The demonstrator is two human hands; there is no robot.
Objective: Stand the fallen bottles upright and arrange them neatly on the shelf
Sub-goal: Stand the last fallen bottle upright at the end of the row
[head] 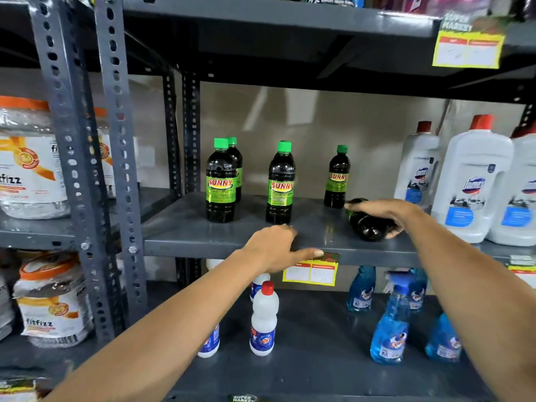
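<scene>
Dark, glossy plastic marks the fallen bottle (369,224), lying on its side at the four o'clock end of the grey metal shelf (232,236), base toward the camera. The right hand (383,211) curls over its rounded body, fingers closed around it, evidently a grip for tipping it upright. At its eleven o'clock, four matching green-capped bottles (280,184) stand in a loose, uneven row, gaps suggesting straightening remains. The left hand (275,246) rests half-open on the shelf's front edge, holding nothing, likely as a brace. At three o'clock stand white, matte cleaner jugs (471,181) with red caps.
</scene>
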